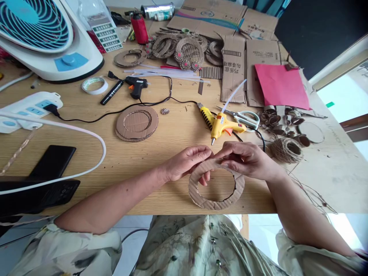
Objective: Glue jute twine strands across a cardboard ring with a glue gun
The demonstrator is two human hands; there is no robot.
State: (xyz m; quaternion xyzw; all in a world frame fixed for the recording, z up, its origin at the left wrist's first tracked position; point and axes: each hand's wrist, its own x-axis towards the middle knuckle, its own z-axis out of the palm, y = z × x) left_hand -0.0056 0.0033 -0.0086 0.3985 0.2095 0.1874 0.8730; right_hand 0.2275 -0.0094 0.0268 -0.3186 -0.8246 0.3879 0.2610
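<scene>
fingers [240,148] on cardboard ring [194,188], yellow glue gun [222,124]

Cardboard flap [234,69], dark-printed, reading “巧乐兹”

The head view looks forward and down across the desk [178,134]; the shirt [198,245] fills the bottom middle, seen steeply from above; the left hand [191,161] and right hand [251,159] sit near, just about mid-frame; cardboard [207,17] lies farther off, along the top; the left edge cuts off the fan [37,28].
</scene>
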